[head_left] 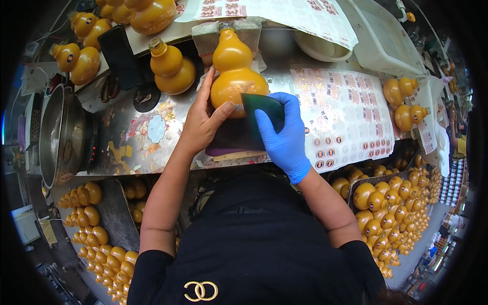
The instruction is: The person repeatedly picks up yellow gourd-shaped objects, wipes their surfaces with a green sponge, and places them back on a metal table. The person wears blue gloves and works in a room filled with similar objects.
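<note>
Black shirt [274,249] nearest; the bare left hand [206,114] grasps a yellow gourd-shaped bottle [234,71] over the worktop [109,114]; the blue-gloved right hand [282,132] grips a green scraper [265,113], hiding the bottle's lower right; printed label sheets [345,122] beside, lettering tiny.

Green scraper [265,113] against yellow gourd-shaped bottle [234,76]

Gourd bottle [234,68]: lower right side covered by green scraper [267,104]. Left hand [203,119]: some fingers hidden behind bottle. White bowl [321,50]: partly concealed under label sheet [284,13]. Upper-left bottles [151,16]: cut off by top edge. Far-right background items [454,180]: blurred.
</note>
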`<action>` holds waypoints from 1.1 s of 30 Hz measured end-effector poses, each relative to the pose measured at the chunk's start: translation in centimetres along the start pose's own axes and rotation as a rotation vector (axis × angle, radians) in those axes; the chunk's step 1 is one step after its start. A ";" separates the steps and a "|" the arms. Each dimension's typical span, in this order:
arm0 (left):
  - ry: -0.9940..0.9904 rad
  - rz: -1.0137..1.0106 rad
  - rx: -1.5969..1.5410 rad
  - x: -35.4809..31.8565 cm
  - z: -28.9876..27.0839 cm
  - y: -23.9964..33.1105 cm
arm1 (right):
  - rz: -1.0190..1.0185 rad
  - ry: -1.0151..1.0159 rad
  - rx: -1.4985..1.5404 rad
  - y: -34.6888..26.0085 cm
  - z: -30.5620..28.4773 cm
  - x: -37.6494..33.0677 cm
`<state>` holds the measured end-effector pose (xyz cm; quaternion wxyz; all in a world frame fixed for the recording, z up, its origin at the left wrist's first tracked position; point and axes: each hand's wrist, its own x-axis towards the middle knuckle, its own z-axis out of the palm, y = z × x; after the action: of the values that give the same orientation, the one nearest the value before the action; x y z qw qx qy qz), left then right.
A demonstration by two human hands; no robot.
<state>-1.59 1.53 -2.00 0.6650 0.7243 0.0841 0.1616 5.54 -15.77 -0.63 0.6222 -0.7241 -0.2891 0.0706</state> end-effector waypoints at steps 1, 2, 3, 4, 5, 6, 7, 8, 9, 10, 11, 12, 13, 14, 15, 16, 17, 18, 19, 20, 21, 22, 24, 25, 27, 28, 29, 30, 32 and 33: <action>0.001 0.005 0.007 0.0 0.0 -0.1 | 0.011 0.018 -0.006 0.4 0.0 -0.1; 0.003 0.006 0.023 0.0 0.0 -0.1 | 0.020 0.037 -0.012 0.6 0.0 -0.2; 0.004 0.007 0.039 0.0 -0.1 0.0 | 0.026 0.047 -0.020 0.6 -0.1 -0.2; 0.005 0.008 0.056 0.0 -0.1 0.0 | 0.033 0.057 -0.029 0.4 -0.1 -0.2; 0.002 0.004 0.062 0.0 -0.2 -0.1 | 0.037 0.068 -0.037 0.3 -0.2 -0.2; -0.002 -0.001 0.069 0.1 -0.3 -0.3 | 0.067 0.076 -0.021 0.3 -0.2 -0.2; -0.005 -0.005 0.076 0.1 -0.4 -0.4 | 0.096 0.084 -0.004 0.4 -0.3 -0.2; -0.002 -0.014 0.058 0.1 -0.3 -0.2 | 0.122 0.092 0.013 0.4 -0.4 -0.1; 0.001 -0.022 0.041 0.1 -0.2 0.1 | 0.139 0.096 0.028 0.5 -0.6 -0.1; 0.004 -0.031 0.023 0.0 -0.1 0.3 | 0.157 0.099 0.044 0.8 -0.9 -0.1; 0.015 -0.060 -0.061 0.2 -0.2 0.4 | 0.171 0.102 0.059 0.9 -1.2 0.1; 0.026 -0.090 -0.146 0.3 -0.3 0.3 | 0.182 0.117 0.124 1.0 -1.6 0.4; 0.037 -0.119 -0.230 0.5 -0.4 0.3 | 0.192 0.129 0.190 1.2 -2.1 0.9; 0.043 -0.147 -0.236 0.9 -0.3 0.7 | 0.207 0.150 0.252 1.3 -2.7 1.4; 0.055 -0.175 -0.242 1.1 -0.1 1.4 | 0.275 0.153 0.368 1.2 -3.3 2.0; 0.068 -0.203 -0.248 1.3 0.2 2.0 | 0.418 0.038 0.687 0.2 -4.2 2.8; 0.088 -0.227 -0.190 1.6 0.7 2.5 | 0.376 -0.001 0.649 0.2 -4.7 3.3; 0.079 -0.237 -0.185 1.6 0.8 2.5 | 0.334 -0.039 0.611 0.3 -4.8 4.0; 0.071 -0.247 -0.180 1.7 0.9 2.4 | 0.369 -0.075 0.432 0.3 -4.7 5.1; 0.062 -0.258 -0.174 1.7 0.9 2.3 | 0.401 -0.111 0.253 0.2 -4.6 6.1; 0.066 -0.270 -0.195 1.7 0.8 2.3 | 0.386 -0.218 0.118 -0.2 -4.4 6.7; 0.070 -0.282 -0.217 1.6 0.8 2.3 | 0.392 -0.270 0.054 -0.5 -3.9 7.0; 0.082 -0.291 -0.250 1.6 0.7 2.3 | 0.407 -0.378 -0.081 -0.8 -3.0 7.3; 0.090 -0.286 -0.258 1.7 0.6 2.5 | 0.433 -0.446 -0.082 -0.9 -2.8 7.6; 0.101 -0.270 -0.252 1.8 0.7 2.5 | 0.428 -0.565 -0.085 -0.6 -2.6 8.4; 0.103 -0.258 -0.238 1.7 0.8 2.4 | 0.425 -0.623 -0.086 -0.5 -2.6 8.7; 0.107 -0.246 -0.225 1.7 0.9 2.2 | 0.436 -0.639 -0.030 -0.3 -2.6 8.7; 0.106 -0.242 -0.224 1.7 0.9 2.2 | 0.447 -0.654 0.026 0.1 -2.6 8.7; 0.104 -0.232 -0.222 1.9 0.9 2.2 | 0.480 -0.668 0.152 0.7 -2.6 8.6; 0.100 -0.234 -0.225 1.9 0.8 2.0 | 0.503 -0.668 0.221 0.9 -2.5 8.5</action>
<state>0.29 1.21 0.21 0.7512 0.6216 0.1823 0.1271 14.03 -13.71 1.23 0.5318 -0.6384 -0.2799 0.4809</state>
